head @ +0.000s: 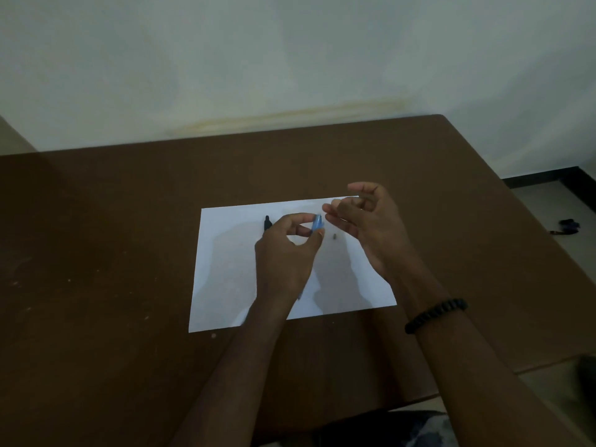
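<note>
The left hand hangs over the middle of a white sheet of paper on the brown desk. It pinches a small blue plastic piece between thumb and fingertips, and the piece's long axis runs roughly 12 to 6. The right hand sits just at 3 o'clock of that piece, with fingers loosely curled and tips pointing toward 9. Nothing shows in its grasp, and a narrow gap separates it from the blue piece. The right hand looks best placed to come in sideways along the 3-to-9 line. A black pen lies on the sheet at 9 o'clock of the blue piece, its lower end hidden behind the left hand. A tiny dark bit rests on the paper at 4 o'clock of the piece, below the gap between the hands. The sheet has bare room toward 6 and 7 o'clock, and the desk stays open on all sides, its right edge well apart. A beaded bracelet circles the right wrist.
</note>
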